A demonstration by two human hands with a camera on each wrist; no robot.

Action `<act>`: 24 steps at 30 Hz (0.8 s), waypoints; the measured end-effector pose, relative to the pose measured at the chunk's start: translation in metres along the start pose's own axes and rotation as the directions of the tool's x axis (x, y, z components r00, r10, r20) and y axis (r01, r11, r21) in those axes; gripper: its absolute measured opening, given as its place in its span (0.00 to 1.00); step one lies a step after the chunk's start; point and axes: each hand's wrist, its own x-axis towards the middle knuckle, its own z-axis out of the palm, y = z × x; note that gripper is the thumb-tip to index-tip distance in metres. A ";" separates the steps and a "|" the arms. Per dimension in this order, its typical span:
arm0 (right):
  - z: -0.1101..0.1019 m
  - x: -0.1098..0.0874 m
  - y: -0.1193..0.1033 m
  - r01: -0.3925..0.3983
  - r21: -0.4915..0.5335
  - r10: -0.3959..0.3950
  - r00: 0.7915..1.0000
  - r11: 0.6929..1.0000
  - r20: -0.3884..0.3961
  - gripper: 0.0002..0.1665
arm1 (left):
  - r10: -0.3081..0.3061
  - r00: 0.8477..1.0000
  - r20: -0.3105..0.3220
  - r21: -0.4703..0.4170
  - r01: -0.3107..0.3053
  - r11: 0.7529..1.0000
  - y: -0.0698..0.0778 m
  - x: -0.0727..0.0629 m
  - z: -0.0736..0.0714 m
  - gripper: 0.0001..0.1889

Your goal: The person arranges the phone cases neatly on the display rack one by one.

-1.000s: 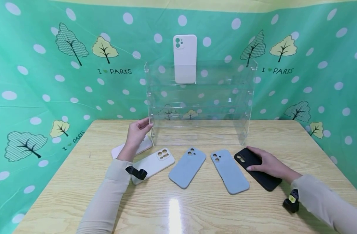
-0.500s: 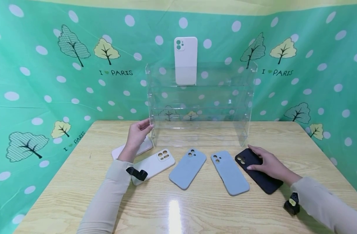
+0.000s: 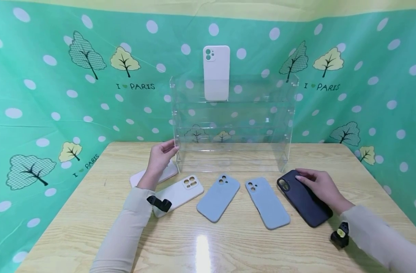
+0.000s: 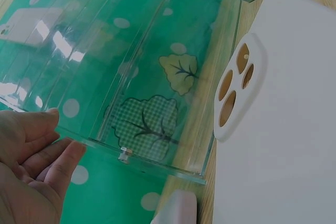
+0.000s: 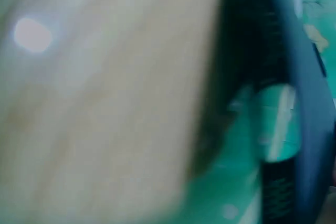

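At the left side of a clear acrylic display rack [image 3: 285,129], my left hand [image 3: 160,157] pinches the upright panel between thumb and fingers; the left wrist view shows the fingertips at that edge [image 4: 126,156]. My right hand [image 3: 325,187] holds a black phone case [image 3: 308,206] at its upper right edge, thumb on the back and fingers at the rim. The case lies slanted, its camera end tipped up. Blurred and close, the black case [image 5: 314,108] fills the right side of the right wrist view. A white phone case [image 3: 216,70] stands upright on the rack's top tier.
Two blue-grey phone cases [image 3: 218,201] lie on the wooden table [image 3: 153,246] in front of the rack. To their left are a white case [image 3: 180,193] and a pinkish-white one [image 3: 137,178], partly behind my left forearm. A green dotted cloth [image 3: 139,113] hangs behind.
My right thumb has slid back toward the black case's upper right edge, and the case has shifted slightly right and tilted. The left hand stays at the rack.
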 end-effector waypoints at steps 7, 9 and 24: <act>-0.018 0.004 -0.009 -0.078 0.055 0.069 0.987 0.995 0.144 0.28 | 0.018 1.000 0.002 -0.002 -0.018 1.000 0.000 -0.001 0.000 0.22; -0.022 0.005 -0.012 -0.087 0.062 0.076 0.983 0.994 0.165 0.28 | 0.019 1.000 0.001 -0.002 -0.019 1.000 0.000 -0.001 0.000 0.22; -0.049 0.018 -0.042 -0.071 0.088 0.052 0.979 0.994 0.198 0.27 | 0.014 1.000 -0.008 -0.005 -0.014 1.000 0.002 -0.003 0.001 0.22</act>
